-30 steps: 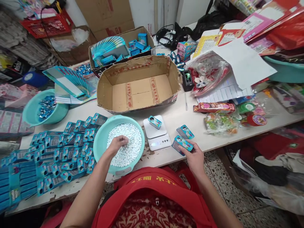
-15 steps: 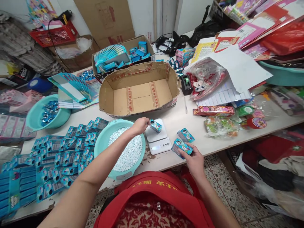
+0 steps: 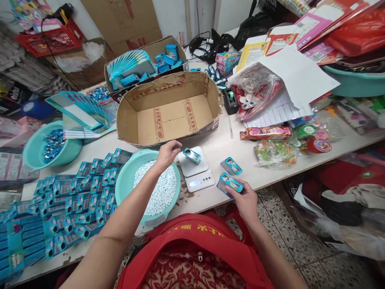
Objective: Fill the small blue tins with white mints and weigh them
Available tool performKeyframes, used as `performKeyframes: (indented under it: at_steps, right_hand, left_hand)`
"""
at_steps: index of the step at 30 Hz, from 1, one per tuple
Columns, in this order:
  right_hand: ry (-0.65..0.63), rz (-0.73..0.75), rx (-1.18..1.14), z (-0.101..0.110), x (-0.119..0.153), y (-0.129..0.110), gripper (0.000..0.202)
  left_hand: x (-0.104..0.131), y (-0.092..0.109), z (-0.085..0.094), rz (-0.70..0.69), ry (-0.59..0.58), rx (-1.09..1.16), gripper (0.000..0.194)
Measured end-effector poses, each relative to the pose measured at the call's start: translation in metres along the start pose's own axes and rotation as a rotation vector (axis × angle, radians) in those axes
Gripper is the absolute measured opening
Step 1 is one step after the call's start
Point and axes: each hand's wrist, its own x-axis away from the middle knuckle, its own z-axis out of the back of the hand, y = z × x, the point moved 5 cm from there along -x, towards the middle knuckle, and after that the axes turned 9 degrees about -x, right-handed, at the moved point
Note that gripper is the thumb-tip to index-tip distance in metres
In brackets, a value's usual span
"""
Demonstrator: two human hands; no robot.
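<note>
My left hand [image 3: 168,154] hovers over the rim of a turquoise basin [image 3: 120,182] of small white candies [image 3: 161,188]. Its fingers are curled with the tips close together; whatever they may hold is too small to make out. Just right of it, a small blue tin [image 3: 191,155] with a dark round opening or window lies on a white digital scale [image 3: 200,180]. My right hand [image 3: 246,198] is closed around a similar blue tin [image 3: 231,184] at the table's front edge. Another blue tin [image 3: 231,165] lies just beyond that hand.
An open cardboard box [image 3: 171,116] stands behind the scale. Rows of blue tins [image 3: 84,202] cover the left side. A second turquoise basin [image 3: 28,156] holds shiny blue pieces. A tape dispenser [image 3: 231,100], a red packet [image 3: 266,132] and bagged sweets [image 3: 275,152] lie at right.
My left hand has drawn back leftward from the tin on the scale, which stays there. My right hand still holds its tin. The whole view has shifted slightly.
</note>
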Motion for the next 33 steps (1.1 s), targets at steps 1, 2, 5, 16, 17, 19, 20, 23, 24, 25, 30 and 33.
performKeyframes:
  at_steps: [1,2,5,16,17,19,20,23,24,25,30,33]
  right_hand:
    - [-0.006,0.003,0.002,-0.001,-0.001,0.000,0.049]
    - [-0.013,0.007,0.001,-0.002,-0.002,-0.001,0.049]
    - [-0.029,0.016,-0.001,-0.004,-0.005,0.000,0.051]
    - [-0.048,0.029,0.043,-0.008,-0.004,-0.006,0.053]
    - [-0.047,0.036,0.041,-0.008,-0.004,-0.005,0.053]
    - [-0.049,0.043,0.034,-0.006,-0.003,-0.004,0.052]
    - [-0.049,0.043,0.032,-0.006,-0.002,-0.003,0.052]
    - [-0.041,0.039,0.046,-0.004,0.000,-0.001,0.054]
    - [-0.036,0.038,0.053,-0.003,0.000,-0.001,0.054]
    - [-0.032,0.037,0.058,-0.002,0.001,-0.001,0.055]
    - [-0.015,0.046,0.047,0.000,0.005,-0.003,0.052]
    - [-0.011,0.031,0.066,-0.001,0.006,-0.002,0.050]
  left_hand:
    - [0.007,-0.009,0.003,0.051,0.016,0.042,0.016]
    - [0.014,-0.018,0.006,0.098,0.021,0.071,0.017]
    - [0.037,-0.048,0.009,0.224,0.010,0.130,0.022]
    - [0.050,-0.047,0.009,0.244,-0.062,-0.039,0.017]
    - [0.046,-0.039,0.005,0.207,-0.067,-0.084,0.017]
    - [0.038,-0.019,-0.005,0.098,-0.082,-0.177,0.020]
    - [0.034,-0.009,-0.011,0.031,-0.096,-0.226,0.023]
    - [0.025,0.016,-0.028,-0.138,-0.159,-0.388,0.032]
    - [0.023,0.020,-0.030,-0.154,-0.166,-0.433,0.032]
    - [0.020,0.019,-0.029,-0.138,-0.155,-0.467,0.030]
    - [0.031,-0.040,-0.008,0.274,-0.100,-0.507,0.023]
    - [0.062,-0.081,-0.017,0.389,-0.296,-0.428,0.004]
